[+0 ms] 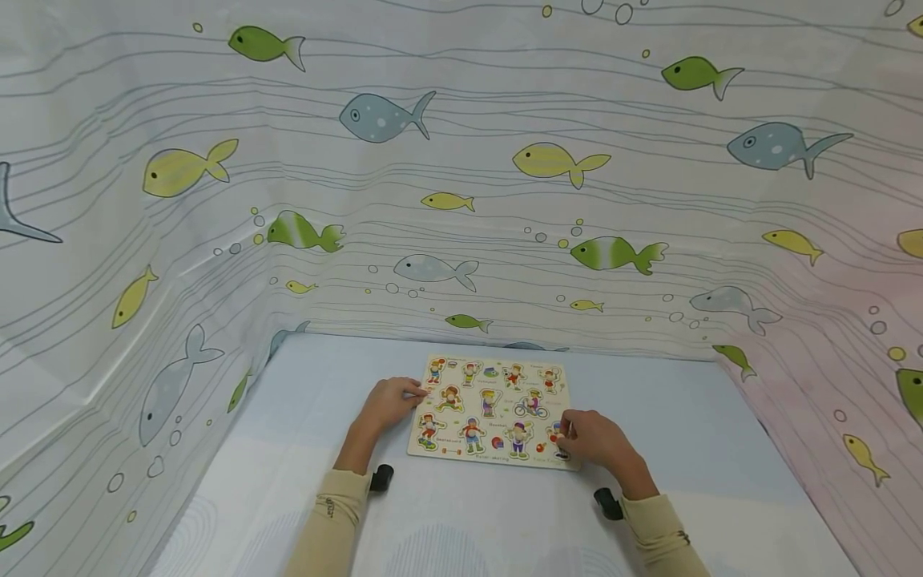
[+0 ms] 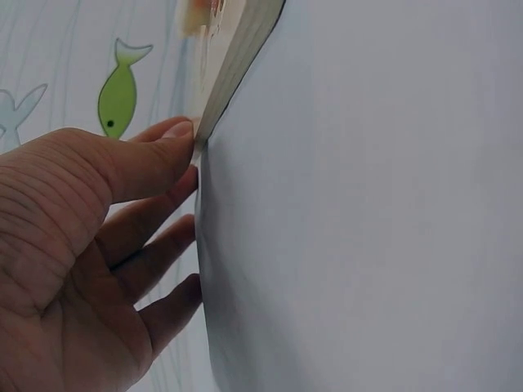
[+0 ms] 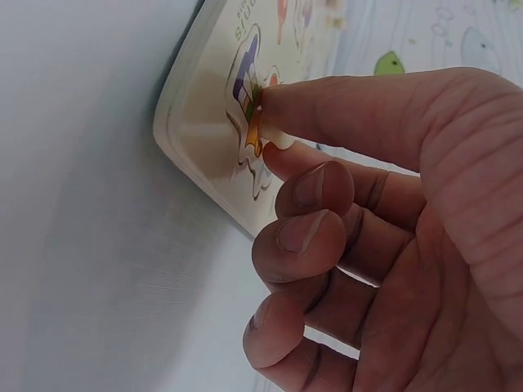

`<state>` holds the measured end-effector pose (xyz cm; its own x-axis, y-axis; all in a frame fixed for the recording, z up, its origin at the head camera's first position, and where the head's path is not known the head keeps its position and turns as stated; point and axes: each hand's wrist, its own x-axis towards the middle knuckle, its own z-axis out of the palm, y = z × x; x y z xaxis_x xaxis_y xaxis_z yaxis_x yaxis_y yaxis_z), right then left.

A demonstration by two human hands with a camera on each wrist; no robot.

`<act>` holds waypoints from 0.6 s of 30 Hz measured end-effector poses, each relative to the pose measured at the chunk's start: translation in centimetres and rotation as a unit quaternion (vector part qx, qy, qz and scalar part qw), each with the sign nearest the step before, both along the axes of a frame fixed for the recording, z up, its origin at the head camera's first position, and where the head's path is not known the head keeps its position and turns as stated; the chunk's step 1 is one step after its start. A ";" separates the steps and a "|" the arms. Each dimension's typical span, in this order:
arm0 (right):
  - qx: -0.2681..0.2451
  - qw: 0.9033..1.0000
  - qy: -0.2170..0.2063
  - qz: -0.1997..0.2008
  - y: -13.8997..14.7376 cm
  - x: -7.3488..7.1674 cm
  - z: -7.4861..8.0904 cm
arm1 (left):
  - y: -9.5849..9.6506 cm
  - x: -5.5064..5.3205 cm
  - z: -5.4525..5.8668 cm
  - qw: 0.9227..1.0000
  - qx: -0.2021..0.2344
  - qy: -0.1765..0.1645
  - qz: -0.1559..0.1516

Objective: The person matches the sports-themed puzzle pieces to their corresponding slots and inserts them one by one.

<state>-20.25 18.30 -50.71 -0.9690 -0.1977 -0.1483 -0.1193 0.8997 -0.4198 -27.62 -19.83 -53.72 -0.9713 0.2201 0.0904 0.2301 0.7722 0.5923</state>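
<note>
A wooden peg puzzle board [image 1: 461, 429] with several painted figures of children at sports lies flat on the table. At its left edge is my left hand [image 1: 391, 403], with the thumb and index fingertips touching the edge of the board; in the left wrist view its other fingertips [image 2: 176, 302] rest on the table. My right hand [image 1: 598, 439] is over the lower right corner. In the right wrist view, its thumb and index finger pinch a puzzle piece [image 3: 248, 90] by a pale knob, mostly hidden. Whether this piece is raised from the board cannot be told.
The light table [image 1: 649, 393] is patterned with faint arcs near the front. Fish-printed sheeting [image 1: 461, 240] rises behind it and on both sides. Small black devices, one [image 1: 382, 478] at the left wrist and another [image 1: 608, 504] at the right, stick out from the sleeves.
</note>
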 end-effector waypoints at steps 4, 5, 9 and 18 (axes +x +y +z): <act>-0.001 1.000 -0.001 -0.003 -0.1 -0.1 -0.1 | -0.1 0.0 0.1 1.000 -0.002 0.001 0.001; -0.002 1.000 -0.002 -0.003 -0.1 -0.1 -0.1 | -0.1 0.0 0.1 1.000 -0.002 0.000 0.002; -0.001 1.000 -0.001 -0.003 -0.2 -0.1 -0.1 | -0.3 0.0 0.1 1.000 -0.001 -0.001 0.003; -0.012 1.000 -0.012 -0.001 0.0 -0.2 -0.2 | -0.5 0.1 -0.2 1.000 0.006 0.000 0.002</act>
